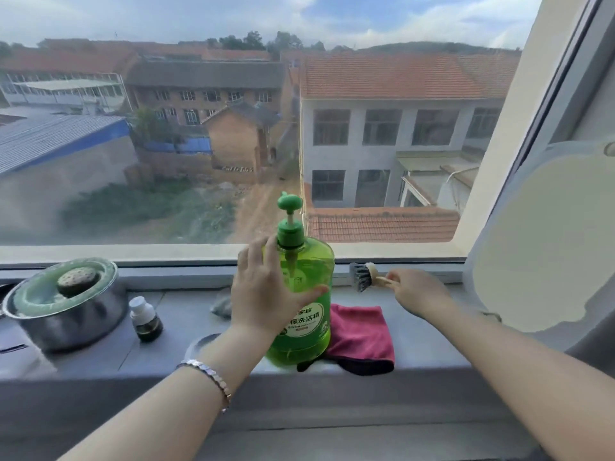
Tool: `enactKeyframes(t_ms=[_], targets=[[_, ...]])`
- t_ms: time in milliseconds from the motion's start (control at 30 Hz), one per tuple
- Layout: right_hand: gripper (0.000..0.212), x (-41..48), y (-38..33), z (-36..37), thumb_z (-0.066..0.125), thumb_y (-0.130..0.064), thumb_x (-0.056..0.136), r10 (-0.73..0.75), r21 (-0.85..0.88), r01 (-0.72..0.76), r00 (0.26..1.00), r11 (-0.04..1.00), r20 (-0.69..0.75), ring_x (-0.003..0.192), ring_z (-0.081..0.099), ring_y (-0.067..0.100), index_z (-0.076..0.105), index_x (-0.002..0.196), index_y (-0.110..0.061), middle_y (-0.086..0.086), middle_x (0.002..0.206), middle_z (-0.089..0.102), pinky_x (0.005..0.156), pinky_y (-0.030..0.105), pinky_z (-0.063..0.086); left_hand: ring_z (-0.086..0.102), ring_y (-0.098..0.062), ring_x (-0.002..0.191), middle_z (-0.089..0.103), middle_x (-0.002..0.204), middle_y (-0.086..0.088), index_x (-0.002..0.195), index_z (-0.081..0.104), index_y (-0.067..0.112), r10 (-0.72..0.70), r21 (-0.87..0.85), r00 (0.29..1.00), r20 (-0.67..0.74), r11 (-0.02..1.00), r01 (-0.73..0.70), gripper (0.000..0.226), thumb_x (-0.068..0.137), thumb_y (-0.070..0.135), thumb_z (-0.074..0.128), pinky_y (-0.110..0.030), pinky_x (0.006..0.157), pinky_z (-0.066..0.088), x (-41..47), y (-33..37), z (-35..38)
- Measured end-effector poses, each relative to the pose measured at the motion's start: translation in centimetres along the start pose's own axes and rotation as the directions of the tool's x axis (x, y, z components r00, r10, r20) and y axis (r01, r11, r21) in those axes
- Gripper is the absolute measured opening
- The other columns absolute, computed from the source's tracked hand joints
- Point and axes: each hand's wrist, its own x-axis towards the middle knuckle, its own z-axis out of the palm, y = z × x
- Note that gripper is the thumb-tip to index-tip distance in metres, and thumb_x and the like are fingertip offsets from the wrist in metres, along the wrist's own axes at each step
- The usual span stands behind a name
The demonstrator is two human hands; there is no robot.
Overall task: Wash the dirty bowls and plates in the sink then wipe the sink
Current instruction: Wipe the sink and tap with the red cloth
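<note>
A green dish-soap pump bottle [307,294] stands upright on the grey windowsill [432,347]. My left hand [263,291] wraps around its left side, thumb across the front. To the right, my right hand [416,291] grips the pale handle of a small dark-bristled dish brush [362,277] just above the sill by the window frame. A pink cloth [362,337] lies folded on the sill beside the bottle, under the brush. The sink, bowls and plates are out of view.
At the left a steel pot [66,314] with a glass lid stands on the sill. A small dark bottle with a white cap [146,321] stands next to it. A grey lump [222,307] lies behind my left hand. The window pane rises directly behind.
</note>
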Motion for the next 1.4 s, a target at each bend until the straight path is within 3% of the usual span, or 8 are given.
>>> enactKeyframes(t_ms=[333, 500, 667, 833, 967, 1133, 1267, 1400], targets=[[0.029, 5.2, -0.9, 5.4, 0.045, -0.026, 0.096, -0.156, -0.121, 0.151, 0.987, 0.981, -0.034, 0.115, 0.052, 0.021, 0.061, 0.120, -0.026, -0.001, 0.121, 0.061, 0.094, 0.031, 0.036, 0.032, -0.025, 0.131, 0.045, 0.138, -0.007, 0.136, 0.041, 0.006, 0.042, -0.071, 0.999, 0.022, 0.997, -0.040, 0.105, 0.053, 0.057, 0.079, -0.031, 0.104, 0.029, 2.2, -1.8, 0.9], [0.031, 0.3, -2.3, 9.3, 0.056, -0.027, 0.088, -0.048, 0.109, 0.105, 0.901, 0.989, -0.432, 0.107, 0.049, 0.031, 0.064, 0.112, -0.009, 0.012, 0.108, 0.058, 0.090, 0.036, 0.035, 0.028, -0.024, 0.137, 0.039, 0.145, -0.007, 0.140, 0.036, 0.007, 0.049, -0.023, 0.999, 0.012, 0.999, -0.049, 0.108, 0.055, 0.057, 0.079, -0.037, 0.103, 0.036, 1.2, -2.0, 1.3], [0.099, -5.3, -2.1, 11.6, 0.041, -0.075, 0.060, -0.267, -0.114, 0.271, 0.963, 0.956, 0.049, 0.133, 0.033, 0.032, 0.044, 0.137, -0.013, 0.016, 0.141, 0.039, 0.111, 0.042, 0.022, 0.011, -0.019, 0.144, 0.022, 0.155, -0.003, 0.147, 0.020, 0.013, 0.015, 0.021, 0.994, 0.104, 1.000, -0.017, 0.110, 0.064, 0.061, 0.072, -0.034, 0.115, 0.017, 1.2, -1.6, 0.7], [0.031, -8.7, -2.4, 11.3, 0.075, -0.006, 0.049, -0.301, -0.314, 0.198, 0.896, 0.929, -0.326, 0.061, 0.060, 0.029, 0.073, 0.079, -0.010, 0.009, 0.069, 0.061, 0.049, 0.034, 0.049, -0.019, -0.021, 0.143, -0.023, 0.155, -0.008, 0.146, -0.020, 0.012, 0.017, 0.187, 0.974, 0.227, 0.981, -0.061, 0.107, 0.083, 0.058, 0.054, -0.039, 0.117, -0.008, -1.0, -0.7, -1.4], [0.037, -15.1, -4.3, 12.5, 0.044, 0.007, 0.080, 0.128, 0.298, -0.018, 0.926, 0.954, -0.356, 0.100, 0.054, 0.033, 0.059, 0.113, -0.003, 0.013, 0.107, 0.057, 0.072, 0.036, 0.041, 0.001, -0.027, 0.146, 0.003, 0.158, -0.013, 0.149, 0.004, 0.013, 0.150, 0.039, 0.963, 0.222, 0.986, -0.163, 0.079, 0.086, 0.033, 0.049, -0.037, 0.118, 0.002, -10.5, -3.1, -1.2], [0.035, -20.1, -6.1, 17.7, 0.040, -0.006, 0.093, 0.394, 0.765, -0.238, 0.919, 0.599, -0.023, 0.110, 0.053, 0.028, 0.057, 0.122, -0.014, 0.008, 0.121, 0.058, 0.085, 0.029, 0.039, -0.004, -0.016, 0.146, -0.002, 0.159, 0.000, 0.148, 0.015, 0.014, -0.164, 0.258, 0.662, 0.731, 0.965, -0.047, 0.059, 0.095, 0.019, 0.040, -0.034, 0.118, 0.005, -22.9, -8.1, -0.7], [0.052, -20.3, -6.0, 20.1, 0.050, -0.010, 0.087, 0.019, 0.486, 0.051, 0.990, 0.873, -0.137, 0.131, 0.039, 0.024, 0.043, 0.138, -0.012, 0.005, 0.141, 0.045, 0.106, 0.027, 0.026, 0.008, -0.016, 0.145, 0.010, 0.158, 0.002, 0.145, 0.022, 0.014, -0.299, 0.340, 0.622, 0.723, 0.939, 0.056, 0.054, 0.093, 0.013, 0.038, -0.037, 0.116, 0.014, -26.8, -11.2, 0.3], [0.103, -20.8, -6.4, 24.6, 0.015, -0.086, 0.067, -0.343, -0.010, 0.370, 0.871, 0.929, 0.352, 0.145, -0.002, 0.019, 0.019, 0.148, -0.024, 0.000, 0.157, -0.001, 0.117, 0.037, -0.002, 0.002, -0.020, 0.146, 0.002, 0.158, 0.001, 0.148, 0.011, 0.015, -0.315, 0.384, 0.580, 0.752, 0.923, 0.003, 0.062, 0.093, 0.013, 0.038, -0.042, 0.117, 0.010, -28.2, -13.3, 2.0]])
